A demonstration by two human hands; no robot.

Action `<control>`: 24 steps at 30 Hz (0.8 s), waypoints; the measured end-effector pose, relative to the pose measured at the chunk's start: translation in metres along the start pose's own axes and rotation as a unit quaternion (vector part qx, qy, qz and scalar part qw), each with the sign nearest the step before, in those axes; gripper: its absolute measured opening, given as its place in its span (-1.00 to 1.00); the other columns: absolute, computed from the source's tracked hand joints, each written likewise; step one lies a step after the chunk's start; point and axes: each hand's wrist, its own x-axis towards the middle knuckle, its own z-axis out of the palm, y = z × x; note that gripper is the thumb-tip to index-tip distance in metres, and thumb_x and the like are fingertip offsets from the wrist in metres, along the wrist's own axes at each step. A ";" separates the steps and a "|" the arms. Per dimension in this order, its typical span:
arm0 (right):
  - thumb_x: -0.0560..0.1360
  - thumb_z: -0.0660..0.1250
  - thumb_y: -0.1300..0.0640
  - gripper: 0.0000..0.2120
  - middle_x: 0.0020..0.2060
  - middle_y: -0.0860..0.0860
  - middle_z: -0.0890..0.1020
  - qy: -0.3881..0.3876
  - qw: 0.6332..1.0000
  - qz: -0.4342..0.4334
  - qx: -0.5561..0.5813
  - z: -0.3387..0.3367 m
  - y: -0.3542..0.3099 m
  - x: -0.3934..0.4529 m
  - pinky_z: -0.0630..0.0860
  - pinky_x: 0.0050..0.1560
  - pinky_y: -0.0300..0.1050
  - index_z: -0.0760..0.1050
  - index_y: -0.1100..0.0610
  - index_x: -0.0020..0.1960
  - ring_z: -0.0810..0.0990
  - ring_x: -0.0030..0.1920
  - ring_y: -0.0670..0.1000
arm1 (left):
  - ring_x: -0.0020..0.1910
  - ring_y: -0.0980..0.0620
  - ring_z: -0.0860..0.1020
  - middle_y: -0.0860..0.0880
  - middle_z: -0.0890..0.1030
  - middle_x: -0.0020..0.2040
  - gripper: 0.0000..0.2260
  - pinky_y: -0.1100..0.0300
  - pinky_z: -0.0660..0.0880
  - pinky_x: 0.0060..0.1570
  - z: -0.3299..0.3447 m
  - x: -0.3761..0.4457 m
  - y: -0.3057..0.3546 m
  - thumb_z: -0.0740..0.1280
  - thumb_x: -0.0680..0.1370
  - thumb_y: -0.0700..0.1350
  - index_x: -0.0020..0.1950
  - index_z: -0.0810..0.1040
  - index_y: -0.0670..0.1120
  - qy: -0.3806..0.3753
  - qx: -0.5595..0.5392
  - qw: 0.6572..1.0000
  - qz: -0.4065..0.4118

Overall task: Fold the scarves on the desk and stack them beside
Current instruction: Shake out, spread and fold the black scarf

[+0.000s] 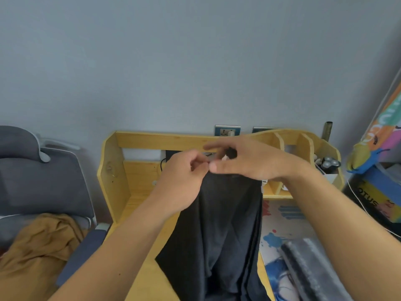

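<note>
Over the yellow wooden desk (138,181), from the head view, both hands are raised and meet at the top edge of a dark scarf (227,224). Left hand (184,177) has its fingers curled, pinching the cloth's upper edge. Right hand (249,159) touches the left, thumb and fingers closing on the same edge, other fingers stretched out. From the hands the scarf hangs down onto the desk, towards the person

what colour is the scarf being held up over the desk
Dark charcoal, nearly black, plain with no pattern: the scarf shows best in the head view.
</note>
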 end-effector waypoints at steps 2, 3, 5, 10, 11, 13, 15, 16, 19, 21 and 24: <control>0.54 0.39 -0.18 -0.73 -0.09 -0.23 0.67 -0.052 0.995 -0.011 -0.082 -0.005 0.000 -0.002 0.52 -0.09 -0.28 0.63 -0.14 0.20 0.62 -0.08 -0.17 | -0.06 0.12 0.62 0.10 0.65 -0.09 -0.90 0.13 0.56 -0.01 -0.001 0.001 -0.003 0.34 0.65 -0.08 0.04 0.64 0.08 -0.007 -0.008 1.000 0.002; 0.58 0.37 -0.10 -0.82 -0.12 -0.20 0.69 -0.048 0.995 -0.009 -0.087 -0.007 0.000 -0.003 0.51 -0.11 -0.26 0.67 -0.11 0.12 0.63 -0.10 -0.15 | -0.06 0.13 0.62 0.10 0.65 -0.09 -0.92 0.11 0.57 0.00 0.000 0.000 -0.006 0.35 0.65 -0.06 0.05 0.63 0.09 -0.007 -0.026 1.000 0.001; 0.61 0.35 -0.03 -0.85 -0.15 -0.12 0.71 -0.009 0.998 -0.005 -0.060 -0.009 0.004 -0.002 0.49 -0.15 -0.27 0.69 -0.06 0.00 0.64 -0.13 -0.13 | -0.06 0.11 0.64 0.08 0.65 -0.08 -0.92 0.10 0.60 0.01 0.006 -0.006 -0.012 0.36 0.63 -0.02 0.11 0.59 0.12 -0.014 -0.076 0.997 -0.002; 0.62 0.33 0.05 -0.85 -0.21 -0.14 0.67 0.203 0.979 0.002 -0.018 -0.007 0.024 0.005 0.40 -0.25 -0.35 0.65 -0.02 -0.07 0.59 -0.17 -0.21 | 0.00 0.15 0.67 0.06 0.66 0.01 -0.76 0.11 0.65 0.03 0.038 -0.034 -0.044 0.41 0.61 -0.06 0.22 0.47 0.16 -0.066 -0.114 0.990 -0.046; 0.63 0.32 0.05 -0.85 -0.18 -0.12 0.67 0.240 0.971 0.008 -0.006 -0.007 0.027 0.005 0.44 -0.22 -0.31 0.65 -0.01 -0.06 0.59 -0.15 -0.17 | 0.03 0.19 0.66 0.09 0.66 0.05 -0.76 0.11 0.65 0.05 0.043 -0.039 -0.053 0.41 0.61 -0.07 0.22 0.47 0.16 -0.066 -0.115 0.990 -0.057; 0.65 0.29 0.07 -0.84 -0.16 -0.11 0.66 0.300 0.953 0.016 0.030 -0.007 0.029 0.007 0.44 -0.20 -0.33 0.63 0.02 -0.04 0.58 -0.13 -0.21 | 0.04 0.25 0.64 0.14 0.66 0.07 -0.78 0.15 0.64 0.06 0.053 -0.051 -0.066 0.41 0.61 -0.08 0.20 0.48 0.14 -0.067 -0.119 0.988 -0.078; 0.66 0.26 0.09 -0.82 -0.17 -0.13 0.64 0.342 0.938 0.028 0.050 -0.010 0.028 0.008 0.43 -0.24 -0.38 0.62 0.04 -0.02 0.55 -0.18 -0.27 | -0.02 0.27 0.62 0.14 0.65 0.02 -0.81 0.21 0.61 0.04 0.062 -0.064 -0.074 0.41 0.60 -0.06 0.16 0.49 0.14 -0.059 -0.098 0.990 -0.085; 0.66 0.25 0.09 -0.82 -0.17 -0.13 0.63 0.357 0.932 0.034 0.058 -0.011 0.028 0.009 0.45 -0.23 -0.36 0.61 0.06 0.00 0.54 -0.18 -0.25 | -0.07 0.27 0.60 0.11 0.64 -0.03 -0.81 0.26 0.58 0.01 0.066 -0.070 -0.076 0.42 0.60 -0.05 0.13 0.48 0.15 -0.052 -0.082 0.992 -0.078; 0.68 0.22 0.10 -0.83 -0.16 -0.12 0.60 0.373 0.922 0.053 0.089 -0.015 0.027 0.012 0.45 -0.28 -0.41 0.59 0.06 0.02 0.53 -0.21 -0.25 | -0.18 0.23 0.51 0.08 0.54 -0.18 -0.84 0.32 0.46 -0.12 0.074 -0.081 -0.080 0.40 0.60 -0.07 0.07 0.47 0.17 -0.056 -0.050 0.996 -0.043; 0.68 0.22 0.12 -0.83 -0.18 -0.10 0.58 0.377 0.916 0.055 0.126 -0.014 0.027 0.015 0.42 -0.35 -0.46 0.58 0.07 0.01 0.52 -0.29 -0.33 | -0.23 0.22 0.48 0.09 0.51 -0.22 -0.91 0.33 0.43 -0.16 0.079 -0.080 -0.086 0.36 0.63 -0.05 -0.02 0.49 0.13 -0.083 -0.021 0.996 -0.034; 0.69 0.22 0.11 -0.83 -0.18 -0.09 0.58 0.399 0.898 0.072 0.169 -0.014 0.029 0.019 0.46 -0.34 -0.42 0.58 0.09 0.04 0.53 -0.30 -0.32 | -0.23 0.19 0.46 0.11 0.49 -0.19 -0.86 0.33 0.40 -0.21 0.088 -0.075 -0.098 0.31 0.65 -0.02 -0.11 0.46 0.07 -0.114 0.033 0.992 -0.051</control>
